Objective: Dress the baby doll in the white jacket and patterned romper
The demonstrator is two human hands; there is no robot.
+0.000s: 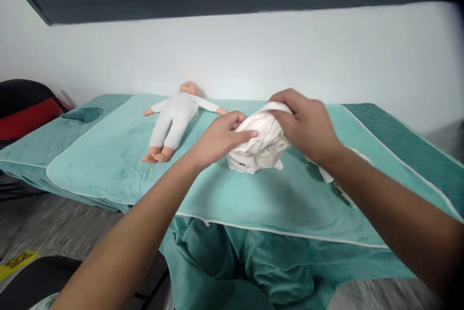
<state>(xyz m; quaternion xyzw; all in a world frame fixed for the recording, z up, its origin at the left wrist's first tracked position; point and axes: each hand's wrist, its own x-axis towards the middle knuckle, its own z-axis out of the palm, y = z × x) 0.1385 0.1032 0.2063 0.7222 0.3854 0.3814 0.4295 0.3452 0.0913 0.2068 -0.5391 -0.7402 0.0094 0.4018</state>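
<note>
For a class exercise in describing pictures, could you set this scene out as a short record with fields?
left hand: grips the bunched white cloth
right hand: holds the same cloth by its upper edge
doll: on its back, arms spread, dressed in white
other white cloth: partly hidden by the right forearm
surface: green sheet with pale edging
far left: red and black chair

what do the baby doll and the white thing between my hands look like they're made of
Doll: head and feet look like smooth, faintly shiny vinyl or soft plastic; the body could be fabric, or just clothed in it, being matte, pale and softly creased.
White bundle: probably thin, matte cotton-like cloth, since it crumples into soft folds; the exact fibre can't be told.
</note>
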